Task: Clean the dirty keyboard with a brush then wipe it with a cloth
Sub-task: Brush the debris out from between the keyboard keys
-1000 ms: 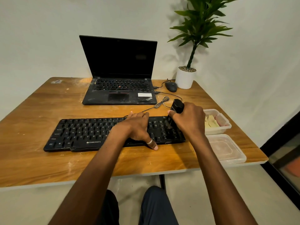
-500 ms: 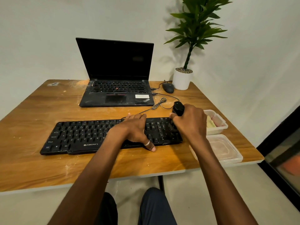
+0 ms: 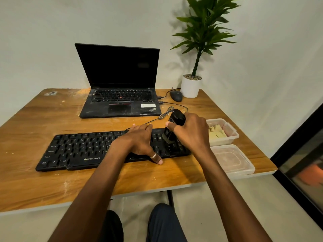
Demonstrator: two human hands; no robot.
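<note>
You're in the brushing stage, by my reading: your right hand (image 3: 192, 135) is wrapped round the chunky black plastic brush (image 3: 176, 119), its bristles on the right-end keys of the long black plastic keyboard (image 3: 78, 151). Your left hand (image 3: 139, 142) lies flat on the keys just left of the brush, fingers spread, thumb over the near edge, holding nothing. The wipe remains, and what may be the yellowish folded cloth (image 3: 216, 134) sits in a clear plastic tub (image 3: 233, 136) just right of your right hand.
</note>
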